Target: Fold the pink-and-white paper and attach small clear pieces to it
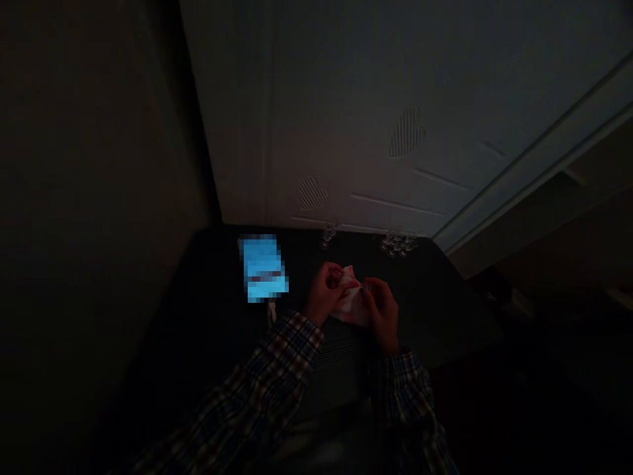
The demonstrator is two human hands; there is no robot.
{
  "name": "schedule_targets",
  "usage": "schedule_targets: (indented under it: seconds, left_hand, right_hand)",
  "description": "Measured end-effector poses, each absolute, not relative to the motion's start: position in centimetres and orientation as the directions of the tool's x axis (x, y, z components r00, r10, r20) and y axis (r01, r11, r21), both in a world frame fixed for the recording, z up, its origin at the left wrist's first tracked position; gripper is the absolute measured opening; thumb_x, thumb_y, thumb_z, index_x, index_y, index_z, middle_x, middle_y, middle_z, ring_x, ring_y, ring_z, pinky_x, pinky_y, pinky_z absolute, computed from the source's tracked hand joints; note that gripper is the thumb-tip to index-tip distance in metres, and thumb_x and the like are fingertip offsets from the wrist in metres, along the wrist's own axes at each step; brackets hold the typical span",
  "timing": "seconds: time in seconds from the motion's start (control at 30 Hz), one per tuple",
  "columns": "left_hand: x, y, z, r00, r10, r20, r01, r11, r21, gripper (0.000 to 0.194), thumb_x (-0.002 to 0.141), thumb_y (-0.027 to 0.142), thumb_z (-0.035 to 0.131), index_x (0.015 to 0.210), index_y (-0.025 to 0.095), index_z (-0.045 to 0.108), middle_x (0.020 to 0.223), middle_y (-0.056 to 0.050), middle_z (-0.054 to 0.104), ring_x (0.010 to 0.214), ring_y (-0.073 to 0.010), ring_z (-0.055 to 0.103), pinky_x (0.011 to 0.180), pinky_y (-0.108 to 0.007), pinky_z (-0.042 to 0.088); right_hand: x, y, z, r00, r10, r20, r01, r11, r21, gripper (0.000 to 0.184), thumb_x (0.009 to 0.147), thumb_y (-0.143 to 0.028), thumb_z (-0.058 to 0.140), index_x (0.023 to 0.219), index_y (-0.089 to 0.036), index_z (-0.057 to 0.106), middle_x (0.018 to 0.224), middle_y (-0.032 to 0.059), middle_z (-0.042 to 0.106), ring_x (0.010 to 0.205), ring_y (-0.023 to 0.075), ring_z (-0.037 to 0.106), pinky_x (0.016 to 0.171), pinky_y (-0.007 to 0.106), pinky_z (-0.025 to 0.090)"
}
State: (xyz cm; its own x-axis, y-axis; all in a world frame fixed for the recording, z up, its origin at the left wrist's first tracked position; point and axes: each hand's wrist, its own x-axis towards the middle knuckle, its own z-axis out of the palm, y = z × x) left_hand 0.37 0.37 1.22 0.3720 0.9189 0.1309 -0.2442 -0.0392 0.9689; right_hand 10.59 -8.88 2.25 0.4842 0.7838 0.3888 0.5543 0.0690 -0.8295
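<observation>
In dim light, a small white cloth with pink or red patches (352, 309) is held just over the dark tabletop. My left hand (322, 295) pinches its upper left part, thumb and fingers closed on the fabric. My right hand (384, 315) is closed at the cloth's right edge, its fingertips round a small shiny thing (366, 287) too dark to name. Behind the hands lie a small group of shiny ring-like pieces (328, 235) and a larger heap of similar pieces (398, 244).
A glowing, blurred-out screen (264, 267) lies left of my hands, with a pale cable (271, 314) at its near end. The dark table (425, 297) meets a pale panel with striped heart shapes (356, 145) at the back.
</observation>
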Motion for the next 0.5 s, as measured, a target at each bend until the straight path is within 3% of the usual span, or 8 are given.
schedule_targets:
  seconds: [0.27, 0.5]
  left_hand:
    - [-0.40, 0.74, 1.45, 0.464, 0.879, 0.114, -0.302, 0.036, 0.953, 0.026, 0.070, 0.029, 0.057, 0.093, 0.018, 0.053, 0.086, -0.003, 0.061, 0.081, -0.0142, 0.058, 0.066, -0.023, 0.044]
    - [-0.12, 0.66, 1.40, 0.435, 0.894, 0.108, -0.263, 0.011, 0.965, 0.031, 0.061, 0.027, 0.065, 0.087, 0.018, 0.049, 0.073, 0.002, 0.055, 0.069, -0.0112, 0.055, 0.057, -0.020, 0.042]
  right_hand:
    - [10.79, -9.01, 2.14, 0.514, 0.758, 0.402, 0.532, 0.086, -0.842, 0.027, 0.079, -0.030, 0.049, 0.103, -0.018, 0.054, 0.085, 0.0030, 0.058, 0.069, 0.0131, 0.053, 0.062, 0.025, 0.043]
    - [10.69, -9.05, 2.32, 0.485, 0.785, 0.386, 0.539, 0.080, -0.839, 0.026, 0.078, -0.030, 0.050, 0.101, -0.020, 0.054, 0.076, 0.0006, 0.057, 0.064, 0.0126, 0.052, 0.058, 0.025, 0.042]
